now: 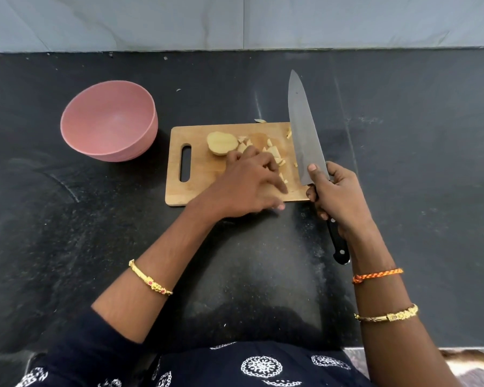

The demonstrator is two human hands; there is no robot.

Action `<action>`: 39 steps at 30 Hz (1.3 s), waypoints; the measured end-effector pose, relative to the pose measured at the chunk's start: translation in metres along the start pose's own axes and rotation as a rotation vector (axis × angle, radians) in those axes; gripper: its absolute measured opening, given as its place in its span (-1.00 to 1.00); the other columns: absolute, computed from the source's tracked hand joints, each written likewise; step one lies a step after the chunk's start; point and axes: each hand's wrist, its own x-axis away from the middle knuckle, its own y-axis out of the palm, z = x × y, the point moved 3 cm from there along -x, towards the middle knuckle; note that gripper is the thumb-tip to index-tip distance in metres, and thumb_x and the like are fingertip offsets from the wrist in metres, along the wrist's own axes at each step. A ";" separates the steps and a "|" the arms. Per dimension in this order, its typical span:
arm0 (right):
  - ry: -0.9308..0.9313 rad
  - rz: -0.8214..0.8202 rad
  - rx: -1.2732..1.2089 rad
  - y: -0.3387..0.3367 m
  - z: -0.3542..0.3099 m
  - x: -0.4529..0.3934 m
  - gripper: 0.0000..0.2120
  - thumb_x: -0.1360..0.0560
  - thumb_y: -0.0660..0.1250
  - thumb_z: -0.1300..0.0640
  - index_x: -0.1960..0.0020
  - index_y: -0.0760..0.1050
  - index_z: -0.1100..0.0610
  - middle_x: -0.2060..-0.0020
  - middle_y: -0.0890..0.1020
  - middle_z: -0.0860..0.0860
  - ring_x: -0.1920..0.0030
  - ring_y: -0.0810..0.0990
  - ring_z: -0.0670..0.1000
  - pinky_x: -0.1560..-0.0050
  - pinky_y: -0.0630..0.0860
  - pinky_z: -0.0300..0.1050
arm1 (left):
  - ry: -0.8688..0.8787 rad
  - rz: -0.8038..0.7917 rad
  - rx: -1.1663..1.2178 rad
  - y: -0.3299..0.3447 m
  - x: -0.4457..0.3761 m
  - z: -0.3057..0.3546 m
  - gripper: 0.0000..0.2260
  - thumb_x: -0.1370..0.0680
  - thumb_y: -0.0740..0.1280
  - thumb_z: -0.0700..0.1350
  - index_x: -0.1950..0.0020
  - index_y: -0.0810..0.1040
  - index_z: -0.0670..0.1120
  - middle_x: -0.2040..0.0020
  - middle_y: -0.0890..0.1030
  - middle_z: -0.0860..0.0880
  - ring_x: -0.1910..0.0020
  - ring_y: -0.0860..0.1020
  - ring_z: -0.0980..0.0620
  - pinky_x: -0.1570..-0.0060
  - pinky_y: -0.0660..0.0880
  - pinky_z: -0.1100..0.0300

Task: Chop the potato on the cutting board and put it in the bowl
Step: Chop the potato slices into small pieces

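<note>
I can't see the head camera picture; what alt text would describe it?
A person's right hand grips a large knife beside a wooden cutting board, while the left hand gathers chopped potato pieces near an uncut potato chunk. An empty pink bowl sits to the left.

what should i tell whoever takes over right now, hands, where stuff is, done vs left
Right hand grips the knife, blade lifted at the cutting board's right edge.
Left hand rests over the cut pieces, fingers spread, gripping nothing.
Done: part of the potato is chopped; one piece lies off the board's far edge.
Left: the uncut potato chunk still needs chopping, then everything goes into the pink bowl, empty, left of the board.
</note>
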 end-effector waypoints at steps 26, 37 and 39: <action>0.026 0.124 0.131 -0.007 0.001 -0.002 -0.70 -0.60 0.18 -0.02 0.02 0.51 0.21 0.32 0.56 0.15 0.39 0.45 0.01 0.41 0.45 -0.02 | -0.099 0.284 0.027 -0.020 -0.009 -0.017 -0.90 -0.43 0.45 -0.07 0.08 0.67 -0.02 -0.02 0.56 0.09 -0.07 0.38 0.09 -0.14 0.38 0.00; 0.065 -0.016 0.604 -0.017 -0.025 -0.022 -0.78 -0.59 0.14 0.06 0.04 0.50 0.16 0.16 0.55 0.11 0.22 0.54 0.10 0.16 0.51 -0.02 | -0.249 0.332 -0.007 -0.025 -0.027 -0.028 -0.88 -0.52 0.32 -0.08 0.00 0.64 0.00 -0.11 0.55 0.07 -0.17 0.42 0.06 -0.12 0.16 0.14; 0.026 -0.035 0.660 -0.014 -0.027 -0.017 -0.78 -0.60 0.15 0.07 0.16 0.46 0.11 0.24 0.54 0.08 0.27 0.51 0.06 0.21 0.43 -0.08 | -0.274 0.366 -0.027 -0.027 -0.034 -0.030 -0.83 -0.54 0.27 -0.06 -0.05 0.63 0.01 -0.13 0.57 0.05 -0.18 0.42 0.04 -0.09 0.15 0.14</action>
